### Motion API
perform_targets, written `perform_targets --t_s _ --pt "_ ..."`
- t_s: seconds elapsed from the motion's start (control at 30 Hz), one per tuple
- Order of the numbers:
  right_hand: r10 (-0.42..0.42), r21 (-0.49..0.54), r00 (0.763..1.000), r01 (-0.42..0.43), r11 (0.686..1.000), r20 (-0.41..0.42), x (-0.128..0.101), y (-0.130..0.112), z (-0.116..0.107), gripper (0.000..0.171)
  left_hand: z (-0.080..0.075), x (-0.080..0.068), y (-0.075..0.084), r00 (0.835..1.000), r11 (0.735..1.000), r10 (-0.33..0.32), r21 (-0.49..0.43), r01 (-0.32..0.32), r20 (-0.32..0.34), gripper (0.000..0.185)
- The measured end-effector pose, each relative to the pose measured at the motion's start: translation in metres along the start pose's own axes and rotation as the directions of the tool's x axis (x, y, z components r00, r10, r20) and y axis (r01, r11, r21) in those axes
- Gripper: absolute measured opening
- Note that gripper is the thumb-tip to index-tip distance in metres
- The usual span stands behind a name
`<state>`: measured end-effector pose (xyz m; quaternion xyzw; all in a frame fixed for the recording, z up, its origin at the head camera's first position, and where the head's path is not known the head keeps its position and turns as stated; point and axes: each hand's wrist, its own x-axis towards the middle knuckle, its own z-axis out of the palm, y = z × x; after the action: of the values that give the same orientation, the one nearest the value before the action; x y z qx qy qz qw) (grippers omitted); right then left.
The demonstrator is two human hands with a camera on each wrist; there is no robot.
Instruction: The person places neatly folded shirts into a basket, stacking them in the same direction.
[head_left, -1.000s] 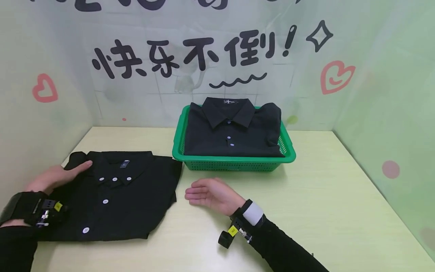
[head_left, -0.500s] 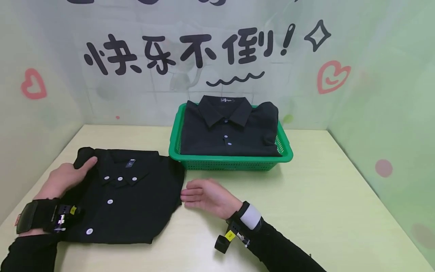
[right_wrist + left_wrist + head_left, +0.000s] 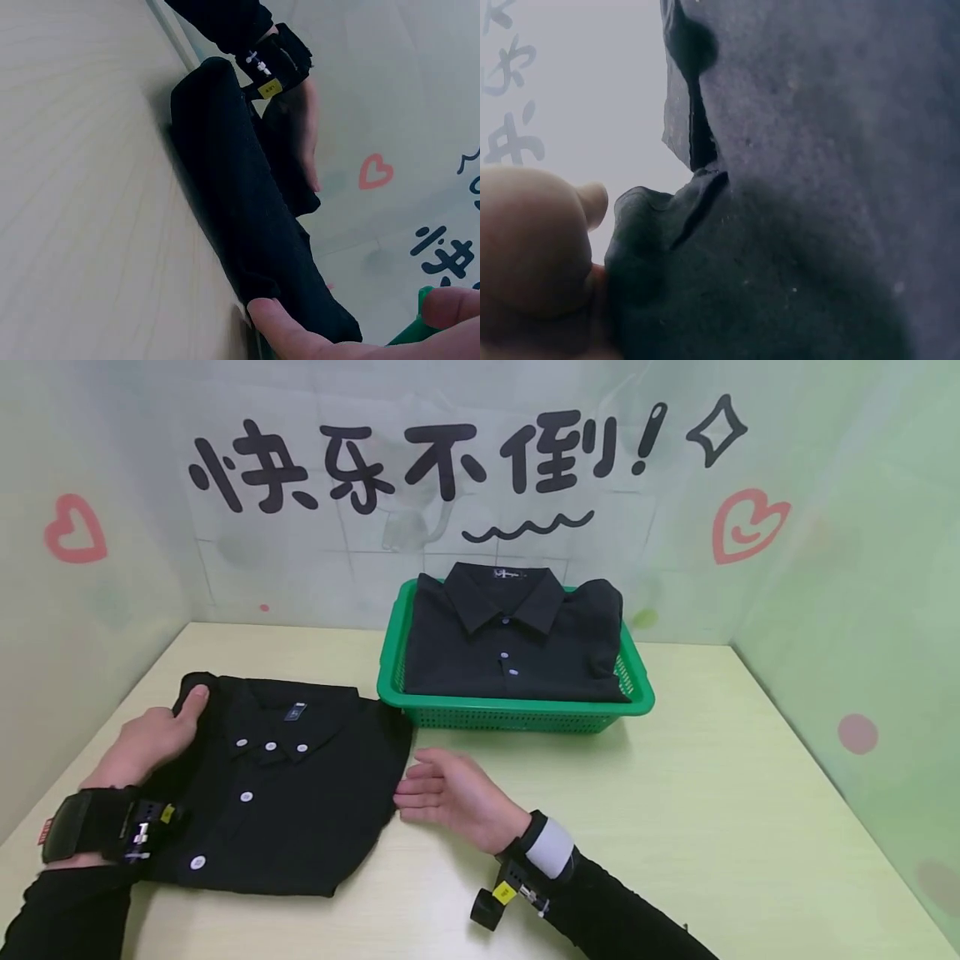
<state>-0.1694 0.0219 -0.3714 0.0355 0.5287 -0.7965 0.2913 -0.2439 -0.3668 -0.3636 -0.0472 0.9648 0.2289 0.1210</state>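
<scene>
A folded black shirt (image 3: 300,810) with white buttons lies on the table, collar toward the back. My left hand (image 3: 150,743) holds its left side near the shoulder, thumb on top and the other fingers hidden by the cloth. In the left wrist view, the thumb (image 3: 529,240) shows close beside the dark fabric (image 3: 780,247). My right hand (image 3: 457,797) is at the shirt's right edge, its fingers extended with the fingertips right at the cloth. The right wrist view shows the shirt (image 3: 225,165) edge-on, with a fingertip against its near end.
Behind and to the right stands a green plastic basket (image 3: 517,714) holding another folded black shirt (image 3: 480,660). Its left rim is close to the shirt on the table (image 3: 712,810). Printed wall sheets enclose the back and both sides.
The shirt has shifted right together with my left hand. My right hand has moved slightly left, closing the gap to the shirt's edge. The head view has shifted slightly.
</scene>
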Motion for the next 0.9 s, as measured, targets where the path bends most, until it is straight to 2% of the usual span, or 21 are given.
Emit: perform_targets --t_s 0.17,0.33,0.63,0.9 --pt "0.013 0.002 1.000 -0.013 1.000 0.027 -0.002 0.005 0.007 0.051 0.000 0.001 -0.001 0.999 0.999 0.040 -0.009 -0.040 0.008 0.100" --pt "0.067 0.043 0.997 -0.069 0.997 0.035 -0.006 0.011 0.012 0.060 0.002 0.001 0.002 0.997 0.997 0.081 -0.008 -0.081 0.011 0.096" --pt "0.160 0.140 0.985 -0.168 0.976 0.065 -0.006 0.018 0.015 0.072 0.007 0.000 0.010 0.996 0.996 0.084 -0.043 -0.083 0.022 0.091" --pt "0.189 0.209 0.966 -0.225 0.952 0.177 -0.002 0.020 0.013 0.071 0.010 0.000 0.018 0.995 0.992 0.097 -0.083 -0.094 0.030 0.088"
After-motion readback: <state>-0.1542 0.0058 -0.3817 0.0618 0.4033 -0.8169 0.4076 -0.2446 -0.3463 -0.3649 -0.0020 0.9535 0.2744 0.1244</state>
